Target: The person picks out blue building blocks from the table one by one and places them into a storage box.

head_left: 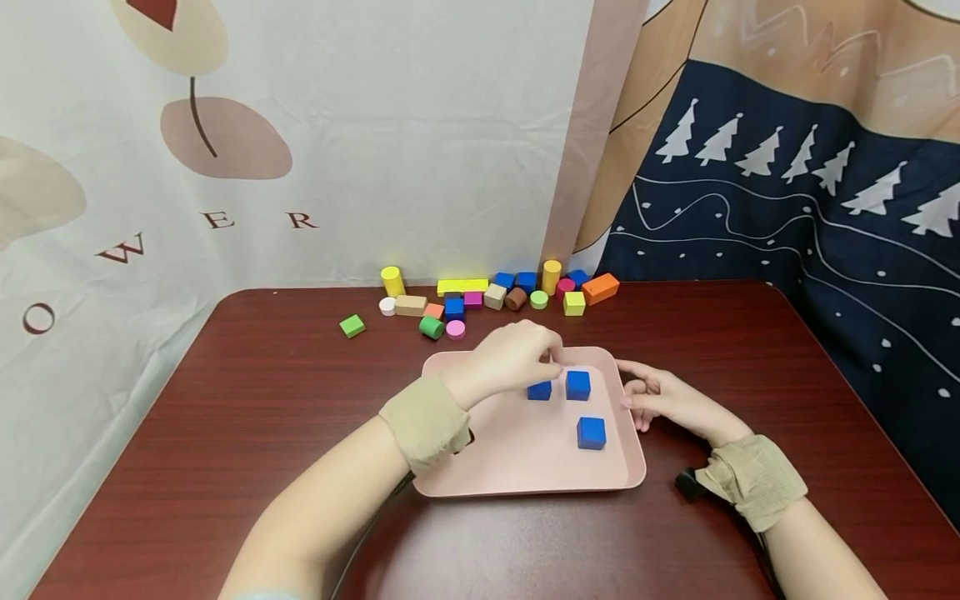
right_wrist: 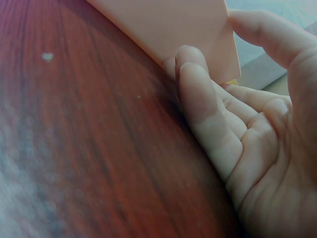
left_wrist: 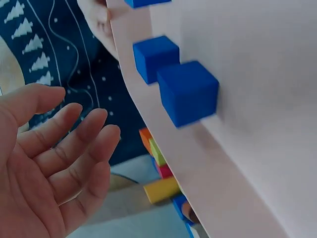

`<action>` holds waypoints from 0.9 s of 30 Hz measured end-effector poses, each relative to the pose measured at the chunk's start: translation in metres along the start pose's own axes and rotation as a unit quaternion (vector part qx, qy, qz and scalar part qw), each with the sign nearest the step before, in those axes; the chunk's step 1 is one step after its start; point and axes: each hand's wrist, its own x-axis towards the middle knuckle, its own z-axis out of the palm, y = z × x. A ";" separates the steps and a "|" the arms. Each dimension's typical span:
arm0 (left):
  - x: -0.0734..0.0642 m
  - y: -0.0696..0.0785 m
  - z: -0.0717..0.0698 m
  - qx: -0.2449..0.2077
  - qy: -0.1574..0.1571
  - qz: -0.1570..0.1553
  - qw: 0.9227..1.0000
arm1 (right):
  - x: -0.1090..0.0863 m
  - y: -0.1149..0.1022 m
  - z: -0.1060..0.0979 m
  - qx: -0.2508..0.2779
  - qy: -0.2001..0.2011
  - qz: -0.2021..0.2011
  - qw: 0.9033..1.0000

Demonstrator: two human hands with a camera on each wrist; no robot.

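Over the far side of a pink tray (head_left: 510, 467) is my left hand (head_left: 510, 358), its fingers loosely bent. In the left wrist view, nothing lies between the fingers of the left hand (left_wrist: 64, 163). Three blue blocks stand in the tray: one block (head_left: 539, 392) partly behind that hand, another block (head_left: 577, 386) just right of it, and a third block (head_left: 591, 433) nearer the front. My right hand (head_left: 671, 404) is at the tray's right side, fingertips touching the outer wall. The right wrist view shows these fingers (right_wrist: 198, 94) against the tray wall (right_wrist: 198, 29).
Behind the tray, many coloured blocks lie along the table's back edge, including a yellow cylinder (head_left: 392, 282), an orange block (head_left: 601, 288) and a green cylinder (head_left: 431, 327). A green block (head_left: 352, 326) lies apart at left. Curtains (head_left: 375, 167) hang behind the brown table (head_left: 247, 392).
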 end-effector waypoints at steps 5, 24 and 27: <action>0.004 -0.020 -0.007 0.002 0.041 -0.017 0.999 | 0.000 0.000 0.000 0.004 -0.001 -0.001 1.000; 0.008 -0.091 -0.032 -0.001 0.154 -0.132 0.979 | 0.001 0.001 -0.001 0.003 -0.001 -0.003 1.000; 0.008 -0.097 -0.032 0.004 0.166 -0.155 0.974 | 0.000 0.001 0.000 0.005 -0.003 -0.003 1.000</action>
